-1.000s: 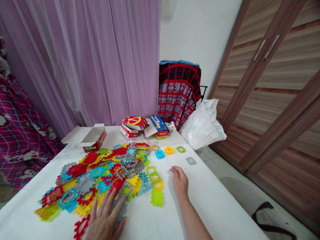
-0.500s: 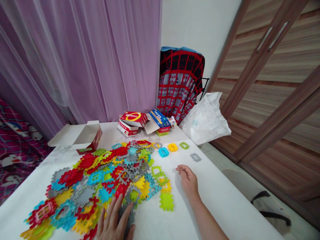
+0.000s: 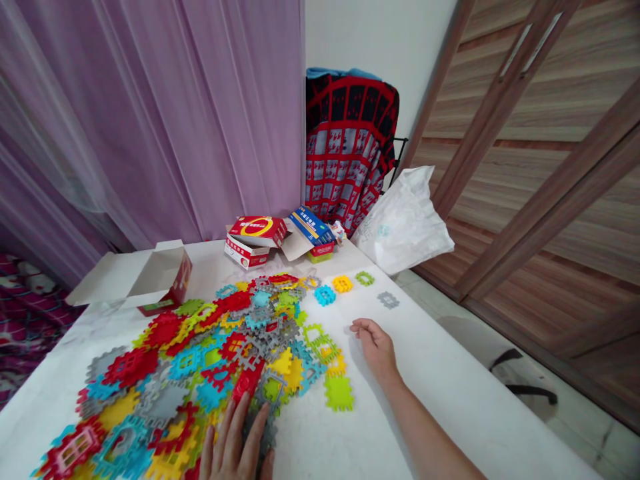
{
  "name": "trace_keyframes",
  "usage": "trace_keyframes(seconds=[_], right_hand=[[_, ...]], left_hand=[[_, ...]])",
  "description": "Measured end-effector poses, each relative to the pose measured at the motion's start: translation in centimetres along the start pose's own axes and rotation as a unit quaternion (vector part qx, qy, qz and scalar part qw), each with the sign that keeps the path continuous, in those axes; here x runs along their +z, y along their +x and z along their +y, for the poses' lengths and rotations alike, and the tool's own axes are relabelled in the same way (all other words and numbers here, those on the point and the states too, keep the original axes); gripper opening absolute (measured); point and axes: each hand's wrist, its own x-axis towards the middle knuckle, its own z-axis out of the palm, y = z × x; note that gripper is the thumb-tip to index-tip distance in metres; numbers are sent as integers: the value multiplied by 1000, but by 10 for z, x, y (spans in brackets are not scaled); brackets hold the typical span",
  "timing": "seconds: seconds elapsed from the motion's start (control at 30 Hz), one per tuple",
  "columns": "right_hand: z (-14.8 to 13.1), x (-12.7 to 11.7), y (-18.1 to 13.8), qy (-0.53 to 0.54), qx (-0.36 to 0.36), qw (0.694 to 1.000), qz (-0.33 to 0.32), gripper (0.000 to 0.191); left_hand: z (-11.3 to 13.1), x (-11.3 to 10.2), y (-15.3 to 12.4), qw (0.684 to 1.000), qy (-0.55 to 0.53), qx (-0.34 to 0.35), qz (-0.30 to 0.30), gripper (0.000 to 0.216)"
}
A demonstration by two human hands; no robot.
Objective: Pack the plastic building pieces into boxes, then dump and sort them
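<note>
A heap of flat plastic interlocking building pieces with toothed edges [image 3: 173,397] in red, yellow, blue, green and grey covers the left and middle of the table. My left hand [image 3: 237,443] lies over the near side of the heap, fingers spread and touching pieces near a red one [image 3: 249,380]. It grips nothing I can see. To the right, my right hand [image 3: 375,347] rests by the tabletop with curled fingers and no piece showing in it. Beyond it are single blue [image 3: 325,295], yellow [image 3: 343,285], green [image 3: 365,278] and grey [image 3: 388,300] pieces, set apart from the heap.
An opened carton [image 3: 163,277] stands at the table's back left. Red [image 3: 260,230] and blue [image 3: 313,227] boxes are at the back edge. A white plastic bag [image 3: 407,223] sits beyond the far right corner, near a wooden wardrobe [image 3: 500,187].
The view has turned slightly right and down, so the background sits further left and higher. Both hands stay in nearly the same places, and the pieces look unmoved.
</note>
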Motion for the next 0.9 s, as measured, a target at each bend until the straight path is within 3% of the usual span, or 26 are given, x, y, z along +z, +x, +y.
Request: trace_keyframes(seconds=[0.23,0.6,0.9], right_hand=[[-3,2,1,1,-8,1000,-6,33],[-1,6,0,14,-16,1000,-16,32],[-1,6,2,14,-15,1000,-24,34]], left_hand=[[-3,-12,9,999,7,37,0,66],[20,-41,30,995,53,4,81,56],[20,-45,30,995,83,-2,61,55]])
